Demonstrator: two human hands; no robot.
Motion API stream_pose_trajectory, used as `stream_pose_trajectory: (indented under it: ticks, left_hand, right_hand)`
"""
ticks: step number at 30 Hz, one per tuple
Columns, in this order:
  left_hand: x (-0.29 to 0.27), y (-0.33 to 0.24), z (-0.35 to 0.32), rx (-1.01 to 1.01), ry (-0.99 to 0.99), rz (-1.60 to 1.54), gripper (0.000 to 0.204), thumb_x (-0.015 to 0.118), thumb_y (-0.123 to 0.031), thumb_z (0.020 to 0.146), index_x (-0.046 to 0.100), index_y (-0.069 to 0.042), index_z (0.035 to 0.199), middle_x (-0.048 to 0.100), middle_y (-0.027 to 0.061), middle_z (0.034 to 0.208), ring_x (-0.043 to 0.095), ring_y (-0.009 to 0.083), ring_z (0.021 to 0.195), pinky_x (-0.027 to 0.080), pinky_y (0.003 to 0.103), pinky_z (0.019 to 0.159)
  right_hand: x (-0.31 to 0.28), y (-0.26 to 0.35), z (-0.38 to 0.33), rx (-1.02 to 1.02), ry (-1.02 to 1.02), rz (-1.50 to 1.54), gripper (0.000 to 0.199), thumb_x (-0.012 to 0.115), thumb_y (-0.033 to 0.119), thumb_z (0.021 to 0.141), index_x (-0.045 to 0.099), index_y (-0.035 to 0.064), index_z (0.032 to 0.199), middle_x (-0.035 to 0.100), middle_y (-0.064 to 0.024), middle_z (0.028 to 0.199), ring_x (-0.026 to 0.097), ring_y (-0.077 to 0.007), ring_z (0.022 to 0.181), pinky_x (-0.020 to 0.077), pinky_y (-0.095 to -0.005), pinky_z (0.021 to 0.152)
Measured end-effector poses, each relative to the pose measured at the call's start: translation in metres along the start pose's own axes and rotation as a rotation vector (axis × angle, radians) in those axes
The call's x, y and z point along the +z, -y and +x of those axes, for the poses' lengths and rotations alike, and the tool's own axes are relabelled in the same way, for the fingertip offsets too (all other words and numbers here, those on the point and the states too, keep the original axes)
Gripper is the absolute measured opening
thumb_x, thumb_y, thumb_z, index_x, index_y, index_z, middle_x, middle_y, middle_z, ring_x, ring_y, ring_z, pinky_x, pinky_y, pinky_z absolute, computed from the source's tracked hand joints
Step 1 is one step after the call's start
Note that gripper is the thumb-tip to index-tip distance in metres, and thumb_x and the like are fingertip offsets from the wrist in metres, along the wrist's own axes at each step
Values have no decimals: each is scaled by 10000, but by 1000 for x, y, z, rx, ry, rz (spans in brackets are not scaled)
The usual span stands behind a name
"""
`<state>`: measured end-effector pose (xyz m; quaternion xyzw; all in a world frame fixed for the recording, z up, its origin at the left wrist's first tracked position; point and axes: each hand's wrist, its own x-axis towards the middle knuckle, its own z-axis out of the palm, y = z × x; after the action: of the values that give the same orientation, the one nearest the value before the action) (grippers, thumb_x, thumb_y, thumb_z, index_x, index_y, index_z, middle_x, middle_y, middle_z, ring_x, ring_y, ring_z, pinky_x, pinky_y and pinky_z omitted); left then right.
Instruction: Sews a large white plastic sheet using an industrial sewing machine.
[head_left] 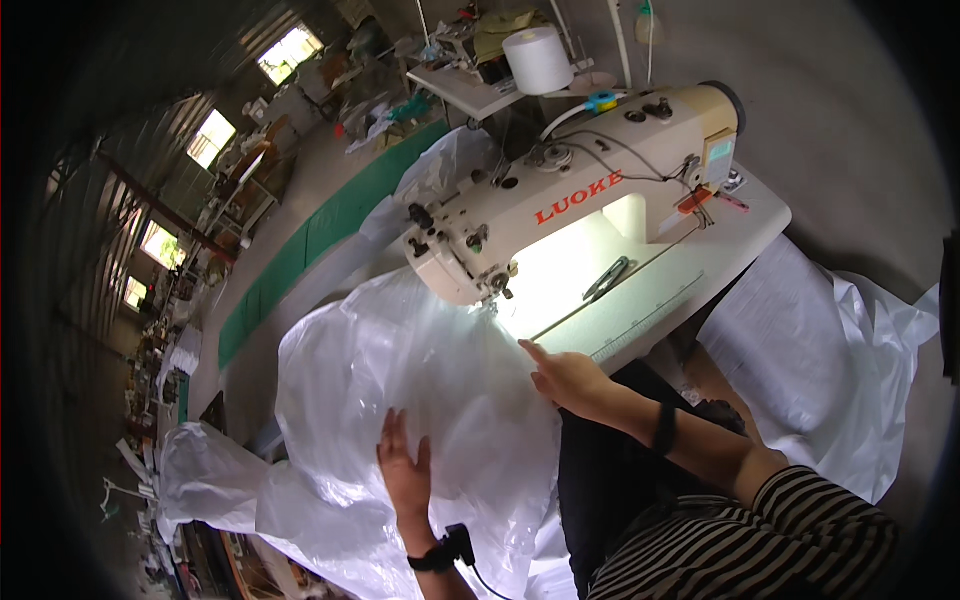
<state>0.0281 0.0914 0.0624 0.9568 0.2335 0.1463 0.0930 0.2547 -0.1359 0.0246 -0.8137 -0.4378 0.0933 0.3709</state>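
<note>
A large, translucent white plastic sheet spreads in loose folds under the head of a sewing machine. Its right edge runs from the lit needle area toward me. My left hand lies on the sheet with its fingers stretched out. At the sheet's right edge, just in front of the needle, my right hand is closed on the plastic, its index finger reaching forward. The needle tip itself is too small to make out. Behind my right hand, a pair of thread snips rests on the machine bed.
A white thread cone stands behind the machine. More white sheeting hangs off to the right. A long green strip runs along the surface at far left. A red-handled tool lies by the machine's pillar.
</note>
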Motion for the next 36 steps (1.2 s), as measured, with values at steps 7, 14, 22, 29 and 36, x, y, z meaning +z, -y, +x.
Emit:
stream_pose_trajectory:
  ticks: [7,14,22,29,36]
  left_hand:
    - [-25,46,-111,-306,-220,-29,639,665,-107,885,382,-41,1454,389,198,1500,412,413,1344,371,468,1098]
    - [-63,-58,-189,-178,296,-1567,568,615,-390,958,553,96,1244,631,211,1234,608,299,1165,475,395,994]
    - [14,-68,-219,-760,-108,-442,418,696,-137,903,561,45,1254,646,246,1184,641,363,1055,489,403,916]
    - [-2,-14,-202,-547,-565,-437,125,617,-53,922,677,55,941,706,190,853,665,278,746,505,335,679]
    - [-22,-5,-166,-389,-220,-618,170,647,-69,895,704,-26,1050,715,113,1029,675,214,920,529,324,784]
  right_hand:
    - [44,-9,-91,539,527,1087,340,451,110,1005,470,25,1333,694,-84,989,689,-149,717,579,-268,624]
    - [40,84,-58,-226,1146,884,379,474,64,984,508,50,1361,714,-77,924,627,-156,648,508,-285,574]
    - [56,93,-24,-827,336,-105,216,627,204,893,680,105,1077,640,-74,815,645,-237,835,500,-368,751]
    - [58,75,-43,-700,455,-691,178,653,290,834,646,157,951,572,47,1002,558,-133,959,455,-297,780]
    - [-6,55,-74,-993,3,-203,102,679,211,798,578,215,814,565,78,913,578,-102,884,445,-269,804]
